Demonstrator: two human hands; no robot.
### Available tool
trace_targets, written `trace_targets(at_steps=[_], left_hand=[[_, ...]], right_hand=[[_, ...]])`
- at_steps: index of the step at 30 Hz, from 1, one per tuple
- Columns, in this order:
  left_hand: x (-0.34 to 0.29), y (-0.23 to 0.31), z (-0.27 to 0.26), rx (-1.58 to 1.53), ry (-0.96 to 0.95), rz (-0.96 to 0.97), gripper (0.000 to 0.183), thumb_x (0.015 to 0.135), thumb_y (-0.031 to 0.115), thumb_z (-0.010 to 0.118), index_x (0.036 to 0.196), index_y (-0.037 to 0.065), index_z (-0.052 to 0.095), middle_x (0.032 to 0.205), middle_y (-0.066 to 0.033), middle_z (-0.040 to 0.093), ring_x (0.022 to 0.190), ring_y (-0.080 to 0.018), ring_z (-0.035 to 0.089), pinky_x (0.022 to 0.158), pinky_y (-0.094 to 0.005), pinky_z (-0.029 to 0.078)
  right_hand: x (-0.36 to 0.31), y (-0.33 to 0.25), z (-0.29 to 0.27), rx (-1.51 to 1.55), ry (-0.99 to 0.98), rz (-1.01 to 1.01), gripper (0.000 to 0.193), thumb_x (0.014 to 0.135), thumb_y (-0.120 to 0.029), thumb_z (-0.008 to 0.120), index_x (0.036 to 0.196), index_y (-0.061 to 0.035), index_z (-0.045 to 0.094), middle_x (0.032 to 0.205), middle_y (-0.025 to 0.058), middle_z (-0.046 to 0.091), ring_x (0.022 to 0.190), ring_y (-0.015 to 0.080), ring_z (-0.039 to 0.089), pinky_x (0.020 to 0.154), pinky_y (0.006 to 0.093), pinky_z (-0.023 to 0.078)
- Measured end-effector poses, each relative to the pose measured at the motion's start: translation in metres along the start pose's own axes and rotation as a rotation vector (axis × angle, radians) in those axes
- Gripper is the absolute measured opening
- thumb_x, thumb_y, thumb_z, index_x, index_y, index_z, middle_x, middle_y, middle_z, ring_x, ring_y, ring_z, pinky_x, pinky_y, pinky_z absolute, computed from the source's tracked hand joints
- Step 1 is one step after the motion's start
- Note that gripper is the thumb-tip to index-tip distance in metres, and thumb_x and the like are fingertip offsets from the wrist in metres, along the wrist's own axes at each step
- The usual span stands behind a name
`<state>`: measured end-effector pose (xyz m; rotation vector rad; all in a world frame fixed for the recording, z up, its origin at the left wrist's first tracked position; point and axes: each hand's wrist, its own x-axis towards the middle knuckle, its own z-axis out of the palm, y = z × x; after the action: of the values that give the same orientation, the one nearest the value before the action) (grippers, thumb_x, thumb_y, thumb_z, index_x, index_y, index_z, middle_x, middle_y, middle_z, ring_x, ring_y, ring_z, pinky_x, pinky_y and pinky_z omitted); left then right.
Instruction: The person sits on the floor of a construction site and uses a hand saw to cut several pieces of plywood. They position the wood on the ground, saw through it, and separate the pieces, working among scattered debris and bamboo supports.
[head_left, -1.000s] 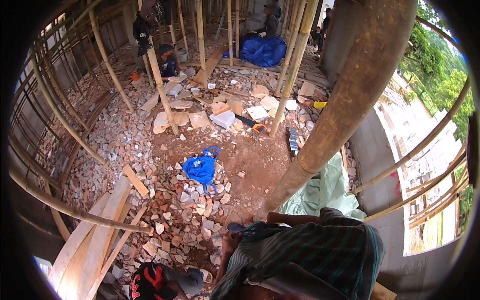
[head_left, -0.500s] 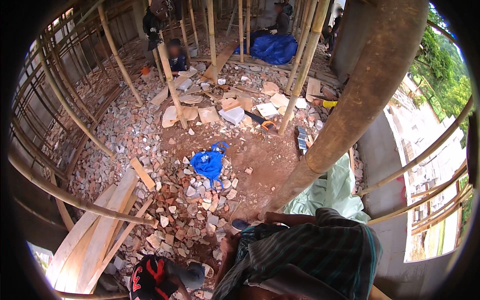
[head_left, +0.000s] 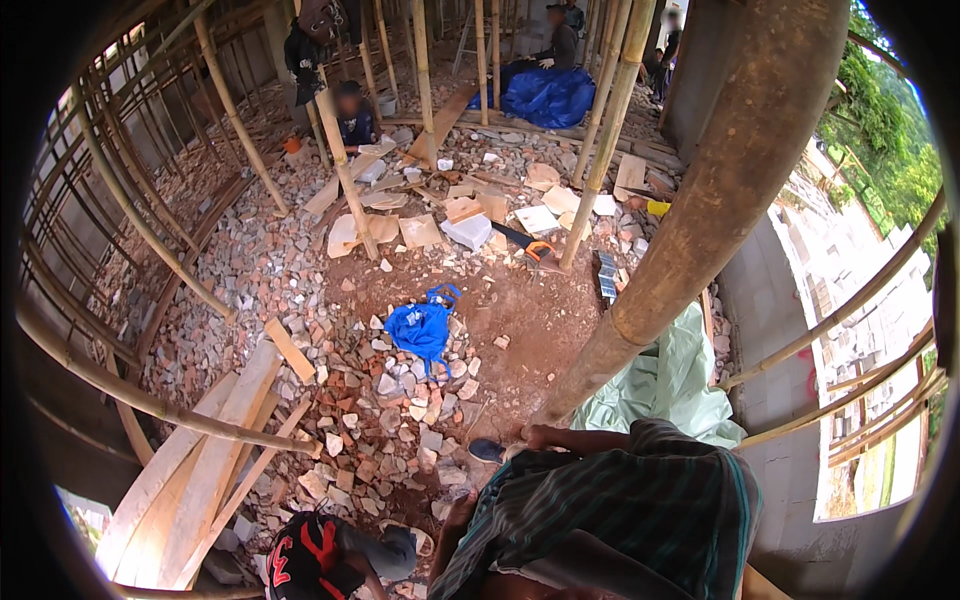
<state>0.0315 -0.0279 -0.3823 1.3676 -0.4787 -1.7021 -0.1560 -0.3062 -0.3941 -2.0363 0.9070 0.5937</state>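
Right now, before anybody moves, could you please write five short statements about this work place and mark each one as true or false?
1. The small blue bag lies on the ground. True.
2. The pale green sheet lies to the left of the thick bamboo pole. False: the pale green sheet lies to the right of the pole's lower end.
3. Long wooden planks are at the lower left. True.
4. The handsaw hangs from a pole. False: the handsaw lies low, beside the white block.
5. The big blue tarp is farther back than the small blue bag. True.
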Motion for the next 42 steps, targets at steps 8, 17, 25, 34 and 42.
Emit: trace_targets(at_steps=[8,17,25,34,42], left_hand=[[-0.009,0.0,-0.003,-0.244,-0.122,0.011,0.036,0.097,0.034,0.047,0.1,0.002,0.063,0.1,-0.0031,0.062,0.09,-0.0128,0.055,0.083,-0.0301,0.042],[0.027,-0.054,-0.052,0.278,-0.266,0.208,0.027,0.093,0.023,0.049,0.103,0.001,0.062,0.089,-0.0081,0.063,0.079,-0.0207,0.057,0.07,-0.0338,0.044],[-0.002,-0.028,-0.021,0.696,0.075,0.539,0.024,0.088,0.019,0.051,0.096,0.0,0.062,0.081,-0.0179,0.061,0.074,-0.03,0.059,0.064,-0.0387,0.044],[-0.002,0.007,-0.012,0.598,0.106,0.282,0.023,0.088,0.02,0.051,0.094,0.0,0.062,0.079,-0.0188,0.061,0.073,-0.0311,0.059,0.064,-0.0396,0.044],[0.001,0.024,-0.012,0.574,0.13,0.237,0.024,0.087,0.021,0.052,0.091,0.0,0.061,0.078,-0.0196,0.06,0.072,-0.032,0.059,0.064,-0.0404,0.044]], right_hand=[[-0.009,-0.007,-0.007,-0.011,0.009,-0.106,0.043,0.068,-0.032,0.063,0.098,-0.0013,0.067,0.101,0.0203,0.065,0.095,0.0325,0.064,0.076,0.0411,0.049],[0.024,0.014,0.023,0.01,0.012,0.051,0.051,0.059,-0.028,0.075,0.104,-0.0053,0.065,0.099,0.017,0.067,0.094,0.0303,0.065,0.076,0.0415,0.05],[0.012,-0.004,0.018,0.018,0.033,0.04,0.058,0.053,-0.034,0.08,0.099,-0.0008,0.067,0.1,0.0187,0.067,0.092,0.0313,0.065,0.075,0.0416,0.051],[0.003,-0.012,0.009,-0.055,-0.073,0.091,0.053,0.063,-0.038,0.071,0.099,0.0004,0.066,0.104,0.0211,0.065,0.097,0.0319,0.063,0.077,0.0428,0.049],[0.042,0.008,0.038,-0.119,-0.162,-0.023,0.064,0.069,-0.052,0.063,0.104,0.0012,0.065,0.104,0.0231,0.064,0.096,0.0332,0.063,0.08,0.0427,0.048]])
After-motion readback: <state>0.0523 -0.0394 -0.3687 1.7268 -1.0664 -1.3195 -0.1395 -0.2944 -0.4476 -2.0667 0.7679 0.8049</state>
